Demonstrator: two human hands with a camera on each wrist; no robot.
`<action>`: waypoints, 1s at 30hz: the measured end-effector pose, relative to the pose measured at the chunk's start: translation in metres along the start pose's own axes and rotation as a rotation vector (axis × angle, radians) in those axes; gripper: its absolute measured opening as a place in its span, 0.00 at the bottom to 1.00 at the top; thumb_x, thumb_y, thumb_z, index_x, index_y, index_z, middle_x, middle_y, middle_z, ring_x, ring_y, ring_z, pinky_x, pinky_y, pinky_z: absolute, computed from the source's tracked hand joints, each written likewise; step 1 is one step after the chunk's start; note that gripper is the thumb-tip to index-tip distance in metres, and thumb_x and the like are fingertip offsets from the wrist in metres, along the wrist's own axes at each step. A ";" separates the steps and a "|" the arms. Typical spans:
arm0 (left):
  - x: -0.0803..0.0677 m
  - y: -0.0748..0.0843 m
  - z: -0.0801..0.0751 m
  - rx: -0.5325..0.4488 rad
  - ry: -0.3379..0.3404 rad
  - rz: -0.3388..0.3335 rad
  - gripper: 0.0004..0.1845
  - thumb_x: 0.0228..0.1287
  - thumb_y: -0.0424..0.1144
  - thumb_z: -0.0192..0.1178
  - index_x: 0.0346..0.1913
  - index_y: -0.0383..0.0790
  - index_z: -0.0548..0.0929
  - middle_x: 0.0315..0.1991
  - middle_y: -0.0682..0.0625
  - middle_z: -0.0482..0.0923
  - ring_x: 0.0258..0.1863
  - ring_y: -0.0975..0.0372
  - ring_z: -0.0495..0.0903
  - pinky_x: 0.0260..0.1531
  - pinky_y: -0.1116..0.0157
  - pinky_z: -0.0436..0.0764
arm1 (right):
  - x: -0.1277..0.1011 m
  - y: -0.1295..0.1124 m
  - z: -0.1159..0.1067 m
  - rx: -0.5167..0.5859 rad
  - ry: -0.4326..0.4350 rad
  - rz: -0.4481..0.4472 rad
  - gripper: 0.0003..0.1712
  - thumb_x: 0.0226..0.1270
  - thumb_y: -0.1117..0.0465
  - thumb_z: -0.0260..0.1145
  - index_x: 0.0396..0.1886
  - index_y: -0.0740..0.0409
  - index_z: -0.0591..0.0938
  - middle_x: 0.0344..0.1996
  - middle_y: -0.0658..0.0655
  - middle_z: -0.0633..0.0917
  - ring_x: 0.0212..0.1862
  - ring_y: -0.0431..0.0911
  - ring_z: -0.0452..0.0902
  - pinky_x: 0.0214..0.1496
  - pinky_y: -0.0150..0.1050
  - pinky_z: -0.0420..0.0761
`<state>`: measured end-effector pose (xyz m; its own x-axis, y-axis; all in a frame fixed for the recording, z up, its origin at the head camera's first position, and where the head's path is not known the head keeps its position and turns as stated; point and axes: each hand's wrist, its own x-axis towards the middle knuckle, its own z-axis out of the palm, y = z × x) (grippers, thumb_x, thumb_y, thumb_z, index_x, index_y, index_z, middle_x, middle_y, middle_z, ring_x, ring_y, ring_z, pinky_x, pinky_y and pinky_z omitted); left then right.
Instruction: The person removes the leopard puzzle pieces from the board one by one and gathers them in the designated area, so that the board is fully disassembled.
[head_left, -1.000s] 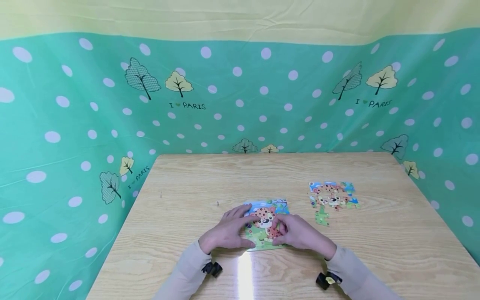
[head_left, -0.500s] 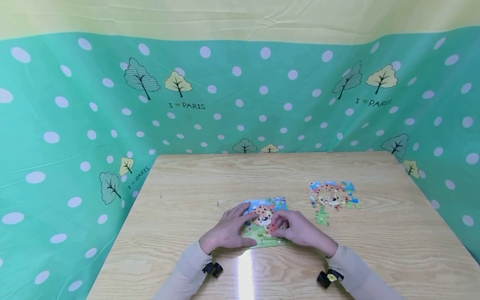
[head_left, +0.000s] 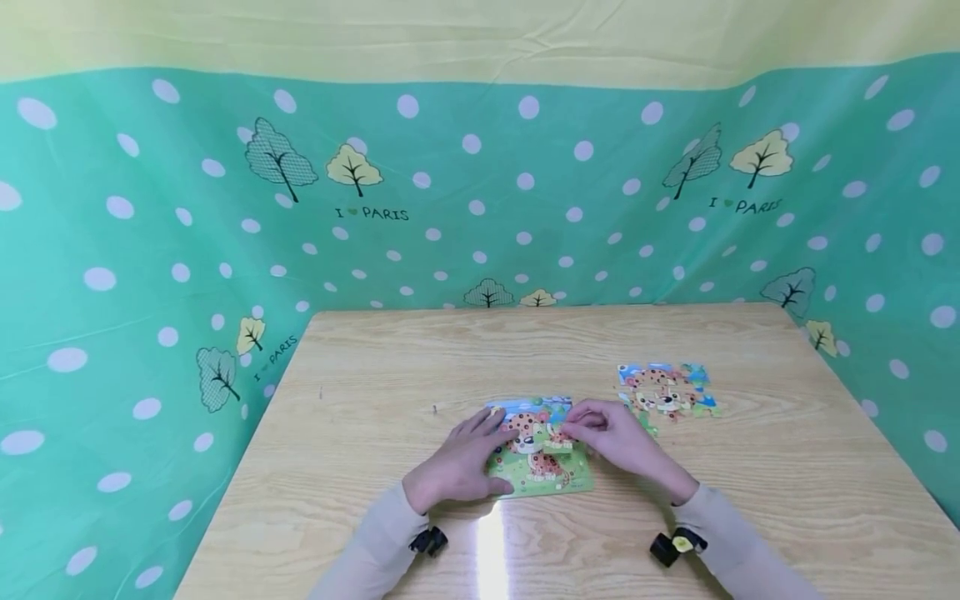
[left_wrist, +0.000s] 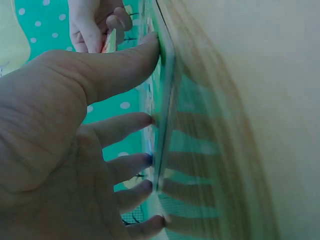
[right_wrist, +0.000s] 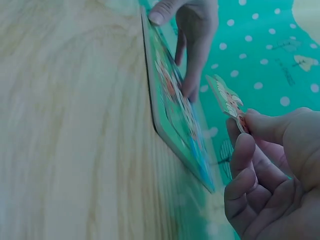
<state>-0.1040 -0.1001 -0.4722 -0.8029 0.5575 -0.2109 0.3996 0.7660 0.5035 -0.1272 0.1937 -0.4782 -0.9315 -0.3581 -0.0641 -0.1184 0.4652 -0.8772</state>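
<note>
A flat puzzle board (head_left: 528,479) with a spotted cartoon leopard on green and blue lies on the table before me. My left hand (head_left: 459,462) rests on its left side, fingers spread and thumb near the bottom edge; in the left wrist view the fingertips touch the board (left_wrist: 165,85). Between thumb and fingers, my right hand (head_left: 622,442) pinches a puzzle piece (head_left: 553,440) printed with green and spotted orange. The right wrist view has this puzzle piece (right_wrist: 226,100) raised off the board (right_wrist: 167,107), its print facing away from the table.
Right of the board lies a partly joined group of leopard puzzle pieces (head_left: 663,390), with a green piece (head_left: 649,423) below it, partly hidden by my right hand. The wooden table (head_left: 360,467) meets a green dotted cloth (head_left: 450,275) at its back and sides.
My right hand has lifted the puzzle piece off the board and moved slightly up and right, uncovering the board's lower right part. My left hand stays almost still on the board.
</note>
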 end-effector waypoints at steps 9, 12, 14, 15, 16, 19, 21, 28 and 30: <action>0.000 -0.003 0.001 0.008 -0.003 0.002 0.44 0.64 0.54 0.75 0.80 0.48 0.70 0.87 0.44 0.52 0.87 0.45 0.48 0.84 0.37 0.53 | -0.011 0.016 -0.032 -0.032 0.129 0.062 0.14 0.77 0.52 0.70 0.49 0.59 0.87 0.35 0.55 0.90 0.30 0.46 0.82 0.28 0.34 0.82; 0.001 -0.004 0.002 0.009 -0.004 0.015 0.44 0.64 0.54 0.74 0.81 0.48 0.70 0.87 0.44 0.51 0.87 0.45 0.48 0.84 0.37 0.53 | -0.017 0.023 -0.046 -0.059 0.175 0.073 0.17 0.78 0.52 0.69 0.52 0.61 0.87 0.35 0.55 0.90 0.30 0.45 0.82 0.29 0.35 0.81; 0.000 -0.004 0.002 0.010 -0.007 0.012 0.44 0.64 0.55 0.74 0.81 0.49 0.69 0.88 0.45 0.51 0.87 0.45 0.47 0.84 0.37 0.52 | -0.022 0.028 -0.055 -0.072 0.200 0.091 0.18 0.79 0.51 0.68 0.54 0.61 0.87 0.36 0.55 0.90 0.30 0.44 0.81 0.27 0.34 0.80; 0.000 -0.005 0.003 0.011 -0.009 0.009 0.45 0.64 0.55 0.74 0.81 0.49 0.69 0.88 0.45 0.50 0.87 0.45 0.47 0.84 0.37 0.52 | -0.024 0.030 -0.059 -0.076 0.208 0.103 0.19 0.79 0.50 0.68 0.55 0.61 0.87 0.36 0.55 0.90 0.29 0.44 0.81 0.26 0.35 0.79; 0.000 -0.005 0.003 0.008 -0.009 0.006 0.45 0.64 0.55 0.74 0.81 0.49 0.69 0.88 0.45 0.51 0.87 0.45 0.47 0.84 0.37 0.52 | -0.026 0.033 -0.063 -0.078 0.219 0.114 0.20 0.79 0.49 0.68 0.55 0.61 0.87 0.36 0.55 0.90 0.29 0.44 0.81 0.26 0.35 0.79; -0.001 -0.004 0.004 0.004 -0.015 -0.003 0.45 0.63 0.55 0.75 0.81 0.50 0.70 0.87 0.45 0.51 0.87 0.45 0.47 0.84 0.37 0.52 | -0.033 0.042 -0.075 -0.079 0.248 0.154 0.23 0.79 0.47 0.68 0.57 0.62 0.86 0.34 0.56 0.89 0.29 0.45 0.82 0.25 0.35 0.80; -0.002 -0.003 0.004 0.001 -0.015 -0.001 0.45 0.62 0.55 0.75 0.80 0.49 0.70 0.87 0.44 0.52 0.87 0.45 0.48 0.84 0.37 0.52 | -0.037 0.047 -0.083 -0.092 0.269 0.174 0.25 0.78 0.46 0.68 0.58 0.63 0.86 0.34 0.56 0.90 0.30 0.44 0.82 0.26 0.35 0.79; 0.001 -0.005 0.003 0.004 0.001 0.018 0.44 0.63 0.55 0.75 0.80 0.48 0.70 0.87 0.44 0.53 0.87 0.44 0.49 0.83 0.36 0.55 | -0.046 0.057 -0.111 -0.130 0.312 0.234 0.31 0.79 0.42 0.67 0.61 0.65 0.84 0.32 0.54 0.90 0.26 0.44 0.79 0.23 0.37 0.76; 0.002 -0.005 0.003 0.005 0.000 0.016 0.44 0.64 0.55 0.75 0.80 0.48 0.70 0.87 0.45 0.53 0.87 0.45 0.49 0.83 0.37 0.55 | -0.049 0.060 -0.119 -0.130 0.310 0.261 0.32 0.79 0.41 0.66 0.63 0.65 0.83 0.31 0.54 0.90 0.25 0.43 0.78 0.24 0.37 0.77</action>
<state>-0.1065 -0.1024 -0.4777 -0.7967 0.5693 -0.2030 0.4143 0.7590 0.5023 -0.1293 0.3355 -0.4711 -0.9930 0.0363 -0.1125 0.1110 0.6136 -0.7818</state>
